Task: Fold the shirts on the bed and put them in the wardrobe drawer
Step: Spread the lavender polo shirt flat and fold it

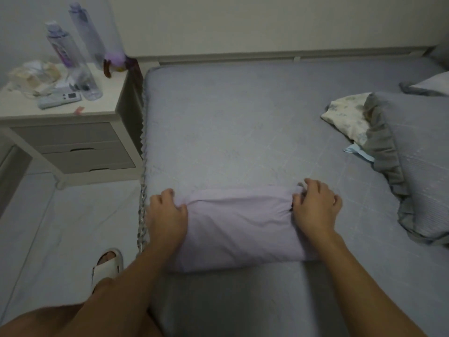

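Observation:
A pale lilac shirt (pixel 239 227) lies folded into a rectangle on the grey bed (pixel 243 132), near its front left edge. My left hand (pixel 166 212) grips the shirt's far left corner with curled fingers. My right hand (pixel 314 205) grips the far right corner, fingers curled into the fabric. Both forearms reach in from the bottom of the head view. The wardrobe drawer is out of sight.
A bedside cabinet (pixel 70 139) with drawers stands left of the bed, carrying two tall bottles (pixel 70 57), a remote (pixel 59 99) and clutter. At the right lie a grey frilled pillow (pixel 413 154) and a floral cloth (pixel 345 115). My foot in a white slipper (pixel 107 266) stands on the floor.

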The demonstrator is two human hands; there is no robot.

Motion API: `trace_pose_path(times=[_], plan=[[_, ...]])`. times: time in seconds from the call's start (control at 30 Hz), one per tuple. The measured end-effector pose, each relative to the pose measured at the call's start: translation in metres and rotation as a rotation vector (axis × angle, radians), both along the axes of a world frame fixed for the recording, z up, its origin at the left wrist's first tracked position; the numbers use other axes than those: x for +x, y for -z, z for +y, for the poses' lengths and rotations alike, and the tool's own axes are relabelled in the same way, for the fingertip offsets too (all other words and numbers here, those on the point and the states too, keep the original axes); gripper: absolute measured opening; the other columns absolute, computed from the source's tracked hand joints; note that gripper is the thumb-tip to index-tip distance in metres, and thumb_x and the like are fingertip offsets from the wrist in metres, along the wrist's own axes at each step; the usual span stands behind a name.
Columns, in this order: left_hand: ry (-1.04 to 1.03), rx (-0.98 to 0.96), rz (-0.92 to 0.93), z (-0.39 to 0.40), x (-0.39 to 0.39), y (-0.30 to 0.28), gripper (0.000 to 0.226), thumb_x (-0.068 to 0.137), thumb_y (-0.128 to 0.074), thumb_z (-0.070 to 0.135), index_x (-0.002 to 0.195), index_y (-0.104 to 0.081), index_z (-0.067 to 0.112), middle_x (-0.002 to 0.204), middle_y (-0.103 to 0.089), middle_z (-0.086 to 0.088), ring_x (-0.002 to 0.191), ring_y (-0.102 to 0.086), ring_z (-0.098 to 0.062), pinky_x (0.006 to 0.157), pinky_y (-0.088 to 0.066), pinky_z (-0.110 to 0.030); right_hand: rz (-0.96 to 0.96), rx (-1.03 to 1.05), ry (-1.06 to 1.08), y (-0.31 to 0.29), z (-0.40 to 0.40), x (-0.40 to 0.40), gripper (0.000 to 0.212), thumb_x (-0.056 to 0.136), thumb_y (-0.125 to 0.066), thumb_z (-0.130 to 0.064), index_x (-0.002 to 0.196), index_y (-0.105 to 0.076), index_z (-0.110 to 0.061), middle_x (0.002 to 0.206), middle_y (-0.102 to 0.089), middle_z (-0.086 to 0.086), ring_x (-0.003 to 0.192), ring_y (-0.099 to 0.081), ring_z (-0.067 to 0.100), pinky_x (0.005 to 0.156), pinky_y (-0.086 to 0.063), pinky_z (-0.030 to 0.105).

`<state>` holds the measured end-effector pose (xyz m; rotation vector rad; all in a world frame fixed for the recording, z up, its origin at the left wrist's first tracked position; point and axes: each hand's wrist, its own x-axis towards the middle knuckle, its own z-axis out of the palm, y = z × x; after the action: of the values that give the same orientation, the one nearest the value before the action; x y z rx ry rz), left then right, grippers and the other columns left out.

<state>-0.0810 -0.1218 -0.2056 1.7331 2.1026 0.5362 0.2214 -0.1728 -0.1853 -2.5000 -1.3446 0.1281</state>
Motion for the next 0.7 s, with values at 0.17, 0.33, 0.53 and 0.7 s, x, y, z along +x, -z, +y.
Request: trace_pose_path(times=[0.17,0.33,0.53,0.7], plan=[[0.576,0.342,0.111,-0.021,0.038,0.013,0.053,0.089,-0.045,0.026,0.141,-0.051,0.018,0.155,-0.036,-0.013,0.144,-0.032,-0.029,0.113,-0.027,-0.048,-0.129,0.109,-0.547,0.020,-0.014,-0.086,0.061,0.091,-0.041,-0.036,0.145,-0.045,-0.009,0.156,-0.036,0.014,0.145,-0.030,0.034,0.118,-0.015,0.053],[0.655,0.113,0.386,-0.019,0.019,0.045,0.064,0.094,-0.029,0.053,0.150,-0.038,0.023,0.159,-0.028,-0.007,0.148,-0.024,-0.026,0.118,-0.018,-0.051,-0.150,-0.211,-0.662,0.046,-0.007,-0.058,0.071,0.098,-0.035,-0.051,0.157,-0.016,-0.017,0.166,-0.004,0.004,0.153,-0.002,0.022,0.120,0.005,0.036],[0.653,0.035,0.341,-0.022,0.009,0.050,0.072,0.094,-0.023,0.062,0.155,-0.022,0.024,0.164,-0.012,-0.003,0.150,-0.013,-0.030,0.119,-0.016,-0.048,-0.180,-0.272,-0.449,0.052,-0.013,0.025,0.074,0.094,-0.009,-0.060,0.158,-0.001,-0.024,0.166,0.002,0.001,0.153,0.002,0.021,0.123,0.003,0.044],[0.640,-0.070,0.351,-0.017,0.014,0.036,0.076,0.090,-0.022,0.068,0.156,-0.013,0.032,0.165,-0.004,0.001,0.150,-0.010,-0.026,0.119,-0.012,-0.043,-0.119,-0.260,-0.289,0.034,-0.012,0.035,0.065,0.103,-0.025,-0.046,0.158,-0.007,-0.017,0.166,-0.001,0.005,0.153,0.000,0.023,0.122,0.002,0.048]])
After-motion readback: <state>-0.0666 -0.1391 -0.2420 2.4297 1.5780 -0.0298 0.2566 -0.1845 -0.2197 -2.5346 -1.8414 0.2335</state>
